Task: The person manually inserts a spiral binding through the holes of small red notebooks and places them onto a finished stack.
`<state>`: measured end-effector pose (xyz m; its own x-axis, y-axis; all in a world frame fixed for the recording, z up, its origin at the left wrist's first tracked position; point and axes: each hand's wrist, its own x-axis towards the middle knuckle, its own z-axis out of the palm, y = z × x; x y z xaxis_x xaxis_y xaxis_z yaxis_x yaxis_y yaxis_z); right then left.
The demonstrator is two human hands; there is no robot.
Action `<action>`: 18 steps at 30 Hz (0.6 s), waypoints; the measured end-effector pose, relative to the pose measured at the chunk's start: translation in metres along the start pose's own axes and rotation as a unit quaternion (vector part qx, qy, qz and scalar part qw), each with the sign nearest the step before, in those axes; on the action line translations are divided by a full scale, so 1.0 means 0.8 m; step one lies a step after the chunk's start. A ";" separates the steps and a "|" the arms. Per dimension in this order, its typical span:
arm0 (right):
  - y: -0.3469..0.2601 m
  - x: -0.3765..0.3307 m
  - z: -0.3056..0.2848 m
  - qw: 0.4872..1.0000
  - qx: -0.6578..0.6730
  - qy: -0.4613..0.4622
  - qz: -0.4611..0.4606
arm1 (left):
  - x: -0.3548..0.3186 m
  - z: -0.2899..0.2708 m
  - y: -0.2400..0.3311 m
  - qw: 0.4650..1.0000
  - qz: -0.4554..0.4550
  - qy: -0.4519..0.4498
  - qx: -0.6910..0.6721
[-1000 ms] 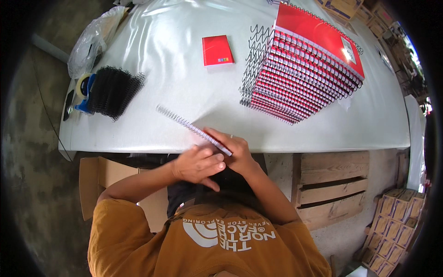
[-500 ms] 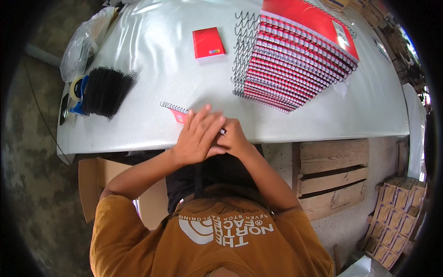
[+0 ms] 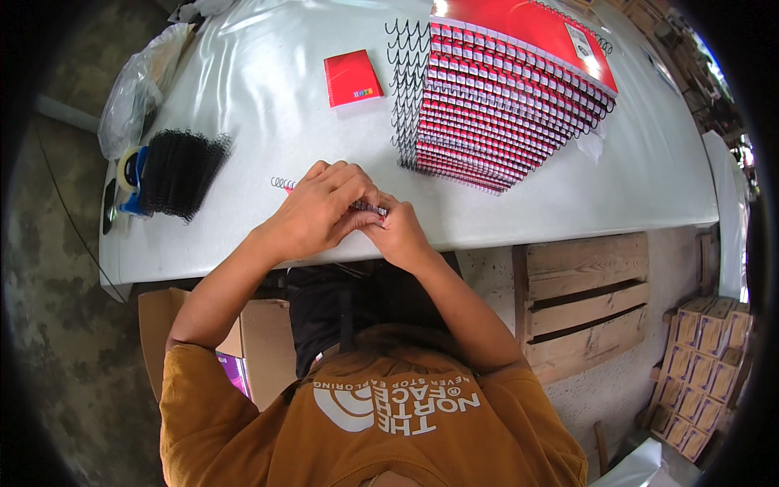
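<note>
Near the front edge of the table, both hands are on a small red spiral notebook (image 3: 371, 209), mostly hidden under them. My left hand (image 3: 318, 208) arches over its left part, fingers bent and thumb and fingers closed along the spine. From beyond that hand sticks out the loose end of the dark wire coil (image 3: 281, 183). My right hand (image 3: 399, 232) grips the notebook's right end, thumb and fingers pressed together. Farther off lies another small red notebook (image 3: 352, 79), flat on the table. To its right rises a tall stack of red spiral notebooks (image 3: 507, 105) with coil ends jutting out.
On the left of the table (image 3: 276, 97) are a bundle of black coils (image 3: 183, 174), a blue tape dispenser (image 3: 134, 177), a dark flat object (image 3: 109, 205) and a clear plastic bag (image 3: 144, 89). Below stand an open cardboard box (image 3: 272, 353), a wooden crate (image 3: 584, 268) and stacked small boxes (image 3: 702, 373).
My left hand's outstretched fingers have bent and closed over the notebook, and the hand has shifted slightly left. My right hand keeps hold at the right end. The whole view has shifted a little.
</note>
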<state>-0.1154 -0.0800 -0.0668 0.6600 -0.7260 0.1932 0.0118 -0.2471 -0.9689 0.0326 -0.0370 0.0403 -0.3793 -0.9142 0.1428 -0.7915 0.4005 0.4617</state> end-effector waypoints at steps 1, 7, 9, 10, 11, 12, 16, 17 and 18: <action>-0.003 0.001 0.000 1.000 -0.003 -0.007 -0.011 | 0.000 -0.001 -0.003 1.000 0.009 0.006 0.030; -0.017 0.002 -0.001 1.000 0.022 0.017 0.001 | 0.004 -0.004 -0.002 1.000 0.022 0.001 0.012; -0.016 0.001 -0.001 0.999 0.036 0.015 -0.011 | 0.004 -0.004 0.005 1.000 0.022 0.000 0.001; -0.016 0.001 -0.001 0.998 0.054 0.011 -0.011 | 0.003 -0.003 0.007 1.000 0.019 0.006 0.005; -0.015 0.001 -0.001 0.997 0.072 0.006 -0.011 | 0.002 -0.002 0.009 1.000 0.015 0.013 0.008; -0.012 0.000 0.000 0.998 0.051 0.008 -0.025 | 0.001 -0.001 0.011 1.000 0.012 0.019 0.011; -0.018 0.003 -0.008 0.997 -0.025 -0.053 0.052 | 0.003 -0.003 0.021 0.997 0.033 0.042 0.064; -0.026 0.003 -0.012 0.990 -0.042 -0.085 0.104 | 0.003 -0.006 0.027 0.995 0.035 0.043 0.085; -0.031 -0.001 -0.013 0.994 -0.028 -0.075 0.074 | 0.003 -0.010 0.033 0.993 0.037 0.044 0.106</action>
<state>-0.1236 -0.0801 -0.0413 0.7560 -0.6543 0.0192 -0.1327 -0.1819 -0.9743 0.0147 -0.0294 0.0595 -0.4042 -0.8801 0.2489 -0.8497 0.4620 0.2539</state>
